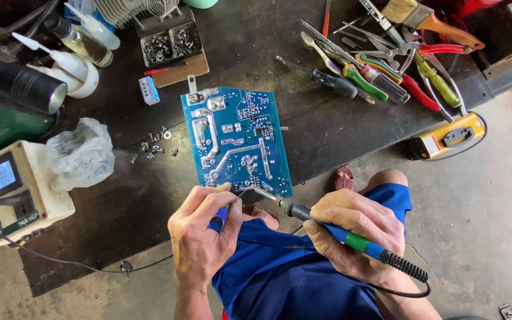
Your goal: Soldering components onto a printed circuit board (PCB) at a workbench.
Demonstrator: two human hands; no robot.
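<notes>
A blue circuit board [235, 139] lies solder side up on the dark workbench [303, 127], its near edge over the bench's front edge. My right hand [357, 231] grips a blue soldering iron [333, 231] with a green band; its metal tip [260, 192] rests at the board's near edge. My left hand [202, 234] is closed around a small blue-handled tool [219, 218], thumb and forefinger pinched right at the board's near left corner, close to the iron's tip. What the fingers pinch is too small to make out.
Loose screws [155, 144] lie left of the board. Beyond them are a crumpled plastic bag [81, 154], a white power meter box [13, 192], bottles [87, 44] and a tray of small parts [170, 41]. Screwdrivers, pliers [386, 74] and a brush [431, 21] lie at back right, a yellow tool [448, 136] nearer.
</notes>
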